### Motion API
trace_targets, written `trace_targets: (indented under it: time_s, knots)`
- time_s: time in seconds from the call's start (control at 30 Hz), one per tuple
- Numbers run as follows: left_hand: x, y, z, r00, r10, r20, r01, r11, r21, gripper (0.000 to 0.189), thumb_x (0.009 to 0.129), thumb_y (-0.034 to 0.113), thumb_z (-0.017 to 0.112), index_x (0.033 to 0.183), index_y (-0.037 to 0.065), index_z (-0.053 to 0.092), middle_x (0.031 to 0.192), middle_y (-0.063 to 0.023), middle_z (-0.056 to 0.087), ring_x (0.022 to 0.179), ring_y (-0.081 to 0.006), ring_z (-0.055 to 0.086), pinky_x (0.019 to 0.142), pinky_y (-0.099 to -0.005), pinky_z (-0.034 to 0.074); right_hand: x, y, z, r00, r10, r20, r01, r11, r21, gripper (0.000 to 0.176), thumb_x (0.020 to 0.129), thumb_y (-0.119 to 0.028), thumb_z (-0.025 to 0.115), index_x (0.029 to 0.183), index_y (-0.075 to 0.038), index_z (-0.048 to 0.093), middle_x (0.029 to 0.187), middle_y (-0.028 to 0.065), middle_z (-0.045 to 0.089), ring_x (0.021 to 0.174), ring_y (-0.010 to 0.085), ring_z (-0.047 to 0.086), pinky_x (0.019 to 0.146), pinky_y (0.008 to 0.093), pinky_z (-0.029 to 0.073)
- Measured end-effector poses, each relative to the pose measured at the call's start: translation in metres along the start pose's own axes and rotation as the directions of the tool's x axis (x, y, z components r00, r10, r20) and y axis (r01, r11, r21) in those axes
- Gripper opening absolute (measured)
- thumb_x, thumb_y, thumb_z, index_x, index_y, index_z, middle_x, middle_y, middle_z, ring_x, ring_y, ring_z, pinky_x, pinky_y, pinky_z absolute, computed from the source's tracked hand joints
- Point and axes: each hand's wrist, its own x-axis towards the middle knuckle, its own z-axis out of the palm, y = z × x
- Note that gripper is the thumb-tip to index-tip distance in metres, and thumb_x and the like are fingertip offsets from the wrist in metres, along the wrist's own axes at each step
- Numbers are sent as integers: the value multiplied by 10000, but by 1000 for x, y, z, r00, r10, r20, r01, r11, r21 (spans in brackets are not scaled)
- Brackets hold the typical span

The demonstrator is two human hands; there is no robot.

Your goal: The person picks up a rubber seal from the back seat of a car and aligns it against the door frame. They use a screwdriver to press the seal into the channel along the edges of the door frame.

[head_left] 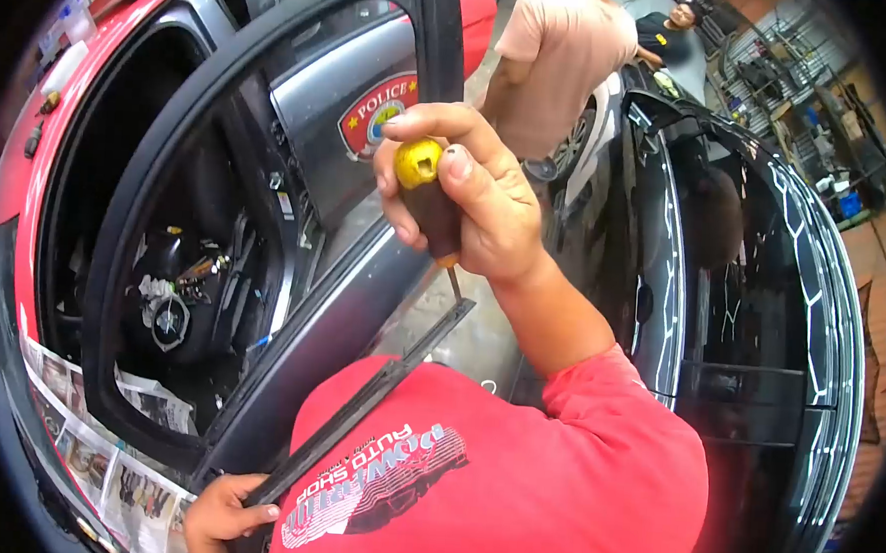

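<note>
My right hand (477, 193), raised in front of me, is wrapped round a screwdriver (433, 221) with a yellow and dark handle. The shaft points downward, and its tip meets the upper end of a long, narrow black trim strip (377, 385). Low on the left, my left hand (225, 513) grips the strip's lower part, with the thumb lying over it. The strip slants across the front of my red shirt. Beside both hands stands a grey car door (336, 301) with a black window frame (131, 205).
Behind the frame, a grey panel bears a police badge (376, 118). Newspaper (131, 486) lies along the red car (53, 171) at left. A glossy black car (743, 292) stands close on my right. Two people are farther back, one in a pale pink shirt (560, 57).
</note>
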Motion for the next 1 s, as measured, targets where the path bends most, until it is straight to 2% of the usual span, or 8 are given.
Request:
trace_targets:
  time_s: [0.33, 0.5, 0.63, 0.73, 0.83, 0.9, 0.97, 1.0]
  knots:
    - [-29, 59, 7, 915, -399, 61, 399, 917, 15, 419, 1006, 109, 782, 1406, 16, 696, 778, 57, 635, 556, -21, 502, 501, -218, 369, -77, 44, -40, 960, 86, -268, -42, 985, 168, 320, 1179, -323, 484, 1385, -84, 531, 1138, 168, 627, 770, 188, 638, 651, 289, 530]
    - [-21, 69, 29, 887, -456, 67, 459, 888, -31, 434, 999, 108, 794, 1411, 13, 695, 771, 47, 642, 547, -30, 501, 501, -219, 370, -100, 56, -64, 962, 80, -263, 13, 942, 334, 335, 1183, -356, 442, 1346, -76, 531, 1035, 184, 617, 675, 194, 583, 595, 305, 488]
    - [-12, 76, 43, 871, -489, 50, 491, 867, -83, 429, 1001, 112, 792, 1408, 15, 699, 759, 36, 652, 541, -32, 511, 497, -221, 377, -106, 67, -89, 971, 204, -125, -98, 817, 569, 326, 1184, -433, 405, 1287, -154, 539, 918, 141, 537, 567, 146, 484, 493, 288, 429]
    - [-10, 82, 51, 865, -500, 43, 501, 862, -77, 430, 1002, 116, 791, 1408, 12, 697, 769, 20, 674, 544, -35, 526, 500, -218, 391, -108, 77, -100, 986, 15, 166, -149, 516, 843, 337, 1190, -438, 377, 1256, -163, 560, 862, 106, 530, 536, 139, 464, 451, 269, 397]
    - [-7, 84, 56, 861, -507, 31, 508, 859, -64, 433, 1002, 120, 791, 1410, 9, 695, 784, 6, 693, 546, -41, 537, 507, -215, 405, -104, 73, -117, 962, -40, 270, -218, 479, 850, 332, 1190, -432, 377, 1271, -173, 570, 879, 105, 530, 564, 148, 503, 488, 285, 444]
    - [-5, 84, 60, 861, -507, 25, 508, 859, -64, 434, 1002, 121, 791, 1411, 9, 695, 790, 0, 701, 546, -45, 541, 511, -215, 412, -105, 66, -110, 975, -11, 224, -179, 561, 808, 387, 1182, -455, 392, 1330, -144, 570, 955, 122, 570, 640, 165, 574, 553, 306, 502]
    - [-3, 84, 62, 862, -506, 32, 507, 858, -81, 435, 1001, 129, 798, 1408, 15, 696, 788, -2, 697, 542, -50, 534, 511, -225, 407, -102, 37, -88, 933, 331, -141, -242, 867, 435, 450, 1151, -439, 499, 1386, -65, 584, 972, 117, 603, 691, 144, 608, 594, 303, 539]
    - [-3, 83, 62, 861, -507, 32, 508, 858, -80, 435, 1001, 129, 798, 1408, 15, 696, 788, -2, 697, 542, -50, 534, 511, -225, 407, -102, 24, -81, 896, 389, -214, -287, 875, 389, 471, 1144, -438, 523, 1405, -47, 563, 1017, 95, 606, 727, 116, 597, 629, 272, 535]
